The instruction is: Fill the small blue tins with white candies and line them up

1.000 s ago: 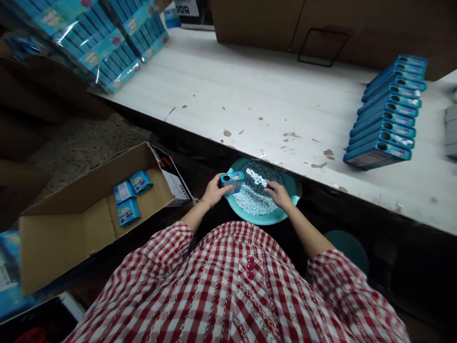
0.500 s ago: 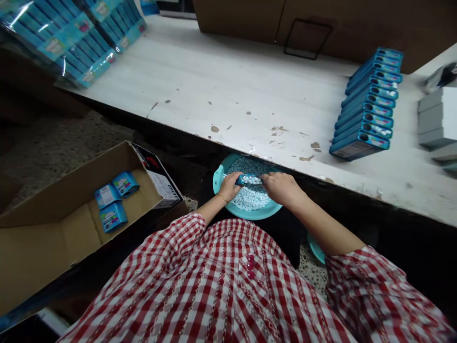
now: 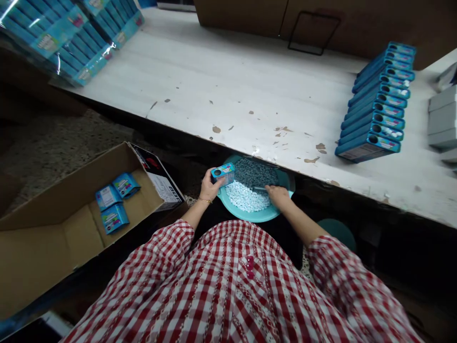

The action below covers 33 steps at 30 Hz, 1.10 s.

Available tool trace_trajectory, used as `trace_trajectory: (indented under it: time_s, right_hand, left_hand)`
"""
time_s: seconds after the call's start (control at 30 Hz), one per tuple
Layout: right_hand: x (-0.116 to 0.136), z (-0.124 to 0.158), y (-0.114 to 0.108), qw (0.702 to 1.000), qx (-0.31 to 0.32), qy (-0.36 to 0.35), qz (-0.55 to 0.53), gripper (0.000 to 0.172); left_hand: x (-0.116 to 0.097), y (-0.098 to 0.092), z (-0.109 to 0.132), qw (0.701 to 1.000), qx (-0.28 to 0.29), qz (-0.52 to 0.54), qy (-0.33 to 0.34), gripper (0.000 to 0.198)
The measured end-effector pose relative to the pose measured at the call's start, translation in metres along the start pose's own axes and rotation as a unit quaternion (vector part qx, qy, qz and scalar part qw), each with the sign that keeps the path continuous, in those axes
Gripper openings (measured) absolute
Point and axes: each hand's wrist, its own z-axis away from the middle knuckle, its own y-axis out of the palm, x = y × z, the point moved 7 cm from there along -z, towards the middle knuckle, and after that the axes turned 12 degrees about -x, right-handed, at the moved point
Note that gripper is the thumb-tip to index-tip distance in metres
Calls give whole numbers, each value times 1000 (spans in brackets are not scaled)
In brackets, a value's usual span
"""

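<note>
My left hand is closed around a small blue box, tilted above the left rim of a turquoise basin. A dark round opening shows on the box's top end. White pellets fill the basin, and its far part lies in the table's shadow. My right hand is inside the basin on the right, its fingers closed on a thin greyish scoop that rests low among the pellets. Most of the scoop is hard to make out.
On the white table stands a row of blue boxes, some with white pellets on top. Wrapped blue packs lie at the far left. An open carton beside me holds blue packets. The table edge overhangs the basin.
My left hand has moved left with the box and turned its top upward. My right hand has drawn away from the box, down into the pellets on the right.
</note>
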Motion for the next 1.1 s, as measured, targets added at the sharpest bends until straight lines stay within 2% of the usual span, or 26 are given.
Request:
trace_trajectory:
  time_s: [0.07,0.13,0.2,0.3,0.4,0.47,0.53,0.6,0.7,0.77,0.83,0.93,1.03,1.1]
  right_hand:
    - [26,-15,31,999,-3,-14,-47,34]
    - [50,-28,47,995,-18,-21,-98,36]
    - [61,-36,51,988,-39,-22,-147,37]
    - [55,-38,43,974,-66,-26,-214,36]
    - [33,-26,25,962,-92,-27,-254,36]
    - [17,-13,4,950,-121,-32,-287,34]
    - [7,2,-25,932,-158,-49,-321,33]
    - [4,17,-59,925,-181,-72,-327,33]
    - [14,33,-101,958,-157,-91,-221,35]
    - [26,39,-121,982,-127,-91,-104,37]
    - [40,42,-134,991,-101,-87,7,35]
    - [63,44,-144,986,-73,-103,109,29]
    - [82,44,-150,980,-66,-130,137,30]
    - [85,45,-154,978,-69,-139,138,30]
  left_hand:
    - [5,-2,-3,1000,-9,14,-18,45]
    - [9,-1,-4,999,-7,30,-29,46]
    - [12,-2,-5,998,-9,44,-37,46]
    - [15,-13,-7,997,-31,55,-36,46]
    - [10,-26,-8,997,-59,37,-15,47]
    - [1,-28,-7,998,-64,13,9,45]
    - [-10,-19,-4,998,-48,-8,33,42]
    - [-20,-2,2,998,-6,-23,51,40]
    - [-32,29,12,993,62,-43,87,37]
    - [-38,44,19,987,93,-55,119,36]
    - [-42,54,24,980,116,-69,145,36]
    - [-43,61,29,973,136,-93,164,36]
    - [-42,62,30,971,140,-99,168,36]
    - [-41,60,29,972,139,-91,166,35]
